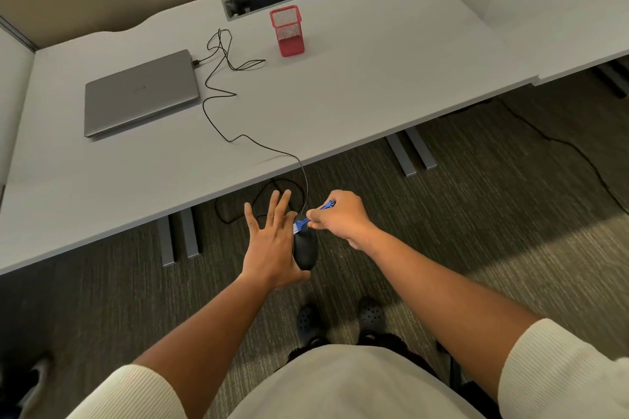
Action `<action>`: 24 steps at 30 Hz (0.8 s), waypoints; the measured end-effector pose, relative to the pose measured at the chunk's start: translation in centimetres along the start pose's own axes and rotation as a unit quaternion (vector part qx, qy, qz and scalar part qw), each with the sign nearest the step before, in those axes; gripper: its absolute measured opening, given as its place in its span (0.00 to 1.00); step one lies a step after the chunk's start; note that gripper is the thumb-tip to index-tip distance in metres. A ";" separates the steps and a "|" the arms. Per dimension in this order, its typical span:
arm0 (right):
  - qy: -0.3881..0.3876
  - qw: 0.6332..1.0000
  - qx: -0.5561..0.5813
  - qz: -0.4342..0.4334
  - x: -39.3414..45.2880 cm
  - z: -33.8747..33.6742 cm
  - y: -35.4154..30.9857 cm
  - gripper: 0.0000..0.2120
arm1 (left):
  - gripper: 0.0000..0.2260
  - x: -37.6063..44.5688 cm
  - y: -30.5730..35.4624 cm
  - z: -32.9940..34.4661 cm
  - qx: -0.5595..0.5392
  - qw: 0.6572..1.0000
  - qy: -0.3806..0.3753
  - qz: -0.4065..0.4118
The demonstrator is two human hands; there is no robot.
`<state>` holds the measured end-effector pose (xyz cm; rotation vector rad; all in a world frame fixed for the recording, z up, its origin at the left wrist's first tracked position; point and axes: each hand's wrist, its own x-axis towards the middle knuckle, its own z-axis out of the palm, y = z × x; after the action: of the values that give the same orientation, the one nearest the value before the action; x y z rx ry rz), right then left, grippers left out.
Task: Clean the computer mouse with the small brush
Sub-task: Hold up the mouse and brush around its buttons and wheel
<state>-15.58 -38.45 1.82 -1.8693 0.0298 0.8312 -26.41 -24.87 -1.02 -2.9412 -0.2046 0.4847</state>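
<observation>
Just below the centre of the frame, off the front edge of the surface (102,187), your left hand (272,241) cradles the black mouse (305,253) with its fingers spread wide. Your right hand (340,218) pinches the small blue brush (306,223), bristles touching the mouse's front end. The mouse's cable (218,102) runs up to the closed laptop (139,92) at the upper left.

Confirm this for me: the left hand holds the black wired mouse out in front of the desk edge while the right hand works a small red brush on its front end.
One detail is wrong: the brush is blue, not red; the red thing is the mesh pen holder on the desk. The head view shows the rest as stated: the left hand holds the black wired mouse in front of the desk edge, and the right hand works the brush on its front end.
</observation>
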 end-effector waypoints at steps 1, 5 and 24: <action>-0.022 1.000 -0.004 0.007 -0.1 0.0 0.0 0.09 | 0.55 0.0 0.0 0.1 0.002 1.000 -0.002 0.001; 0.025 0.999 -0.029 0.001 -0.1 0.1 -0.2 0.09 | 0.55 0.1 0.2 0.2 -0.006 1.000 0.001 0.005; -0.129 0.948 -0.271 -0.104 -0.6 -1.1 -1.2 0.12 | 0.54 0.1 -0.1 0.6 -0.017 1.000 -0.003 -0.005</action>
<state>-14.98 -39.02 3.34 -2.2009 -0.6060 0.9964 -26.53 -24.72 -1.58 -2.9718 -0.2305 0.4927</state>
